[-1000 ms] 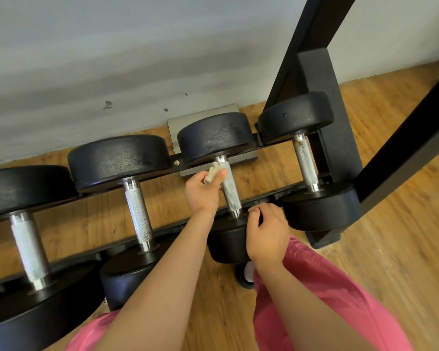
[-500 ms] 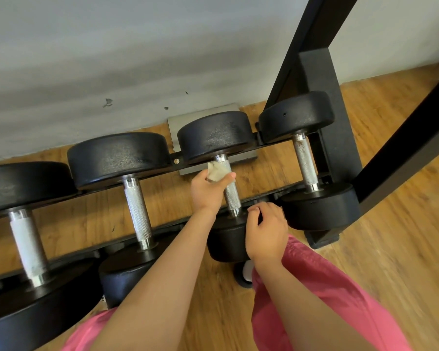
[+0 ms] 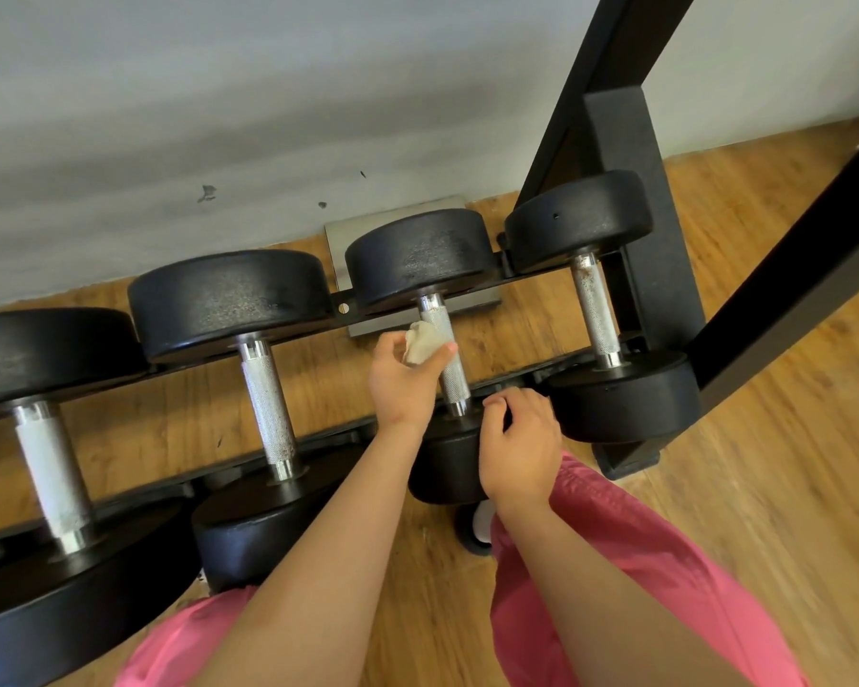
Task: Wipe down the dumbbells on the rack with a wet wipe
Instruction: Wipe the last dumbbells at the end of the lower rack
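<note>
Pinching wet wipe [image 3: 420,345] in left hand [image 3: 401,385] grip against left side of near-to-far dumbbell handle [image 3: 452,376]; clasping near head [image 3: 445,471] with right hand [image 3: 519,448].

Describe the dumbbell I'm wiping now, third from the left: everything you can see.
The dumbbell lies across the two rails of the rack, with two round black heads and a knurled metal handle, rusty near the far collar. The left hand presses a crumpled wet wipe against the handle; the right hand grips the near head.
</note>
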A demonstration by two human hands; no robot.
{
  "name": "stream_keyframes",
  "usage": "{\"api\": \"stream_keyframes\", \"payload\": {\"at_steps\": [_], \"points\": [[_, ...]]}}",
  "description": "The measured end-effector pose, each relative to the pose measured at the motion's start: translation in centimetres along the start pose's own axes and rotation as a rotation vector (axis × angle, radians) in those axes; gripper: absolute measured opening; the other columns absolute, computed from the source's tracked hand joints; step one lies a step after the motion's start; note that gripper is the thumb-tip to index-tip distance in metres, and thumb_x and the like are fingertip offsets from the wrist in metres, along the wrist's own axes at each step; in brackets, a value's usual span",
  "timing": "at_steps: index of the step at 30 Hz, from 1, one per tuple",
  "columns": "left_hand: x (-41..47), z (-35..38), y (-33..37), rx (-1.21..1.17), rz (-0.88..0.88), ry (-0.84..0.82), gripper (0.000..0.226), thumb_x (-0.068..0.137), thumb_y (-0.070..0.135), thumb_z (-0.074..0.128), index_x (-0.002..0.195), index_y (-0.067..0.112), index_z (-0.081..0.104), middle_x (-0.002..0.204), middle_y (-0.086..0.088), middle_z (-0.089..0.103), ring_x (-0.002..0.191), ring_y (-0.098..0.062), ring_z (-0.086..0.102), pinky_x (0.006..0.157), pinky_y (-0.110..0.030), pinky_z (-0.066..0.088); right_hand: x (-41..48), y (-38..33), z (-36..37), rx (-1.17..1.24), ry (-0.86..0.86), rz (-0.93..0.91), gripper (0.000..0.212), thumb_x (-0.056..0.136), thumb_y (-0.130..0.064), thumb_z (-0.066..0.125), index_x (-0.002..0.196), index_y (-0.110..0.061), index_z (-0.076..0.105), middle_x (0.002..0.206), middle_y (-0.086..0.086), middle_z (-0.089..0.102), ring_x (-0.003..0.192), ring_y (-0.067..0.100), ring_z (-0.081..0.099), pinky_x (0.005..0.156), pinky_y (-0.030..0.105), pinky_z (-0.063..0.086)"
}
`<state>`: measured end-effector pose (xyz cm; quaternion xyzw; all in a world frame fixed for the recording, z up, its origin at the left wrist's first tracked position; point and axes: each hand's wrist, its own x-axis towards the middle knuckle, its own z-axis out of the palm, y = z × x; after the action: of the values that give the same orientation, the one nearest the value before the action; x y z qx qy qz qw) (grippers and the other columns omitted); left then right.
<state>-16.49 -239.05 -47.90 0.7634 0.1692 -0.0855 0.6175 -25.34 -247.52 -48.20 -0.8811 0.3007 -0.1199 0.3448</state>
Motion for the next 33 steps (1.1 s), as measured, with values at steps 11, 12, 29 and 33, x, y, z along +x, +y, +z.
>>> {"api": "stream_keyframes", "payload": {"at_steps": [11,12,29,33], "points": [[-0.2,-0.2,0.1,0.013,0.051,-0.01,0.02,0.087,0.027,0.072,0.097,0.01,0.067,0.092,0.005,0.069,0.084,0.0,0.064,0.064,-0.008,0.047,0.1,0.0,0.0,-0.013,-0.016,0.001,0.035,0.09,-0.031,0.036,0.08,-0.014,0.065,0.083,-0.004,0.059,0.085,0.012,0.048,0.079,0.033,0.042],[0.0,0.0,0.1,0.014,0.036,0.003,0.024,0.085,0.029,0.074,0.097,0.01,0.067,0.092,0.004,0.069,0.084,-0.001,0.064,0.064,-0.009,0.046,0.2,0.0,0.0,-0.014,-0.016,0.001,0.035,0.09,-0.031,0.036,0.08,-0.014,0.065,0.083,-0.004,0.059,0.085,0.012,0.048,0.08,0.033,0.042],[0.6,0.1,-0.6,0.023,0.009,0.028,0.014,0.083,0.025,0.077,0.087,0.013,0.071,0.084,0.006,0.071,0.078,-0.001,0.064,0.065,-0.014,0.047,0.2,0.2,0.2,-0.009,0.002,-0.016,0.044,0.088,-0.038,0.028,0.08,-0.014,0.064,0.084,-0.004,0.059,0.086,0.011,0.048,0.081,0.031,0.04],[1.2,0.3,-0.1,-0.02,-0.063,-0.134,0.022,0.082,0.027,0.077,0.1,0.015,0.072,0.092,0.007,0.072,0.086,-0.002,0.066,0.073,-0.018,0.051,0.2,0.2,0.2,-0.013,-0.006,-0.016,0.046,0.088,-0.039,0.027,0.08,-0.014,0.064,0.083,-0.004,0.059,0.087,0.012,0.049,0.081,0.033,0.042]]}}
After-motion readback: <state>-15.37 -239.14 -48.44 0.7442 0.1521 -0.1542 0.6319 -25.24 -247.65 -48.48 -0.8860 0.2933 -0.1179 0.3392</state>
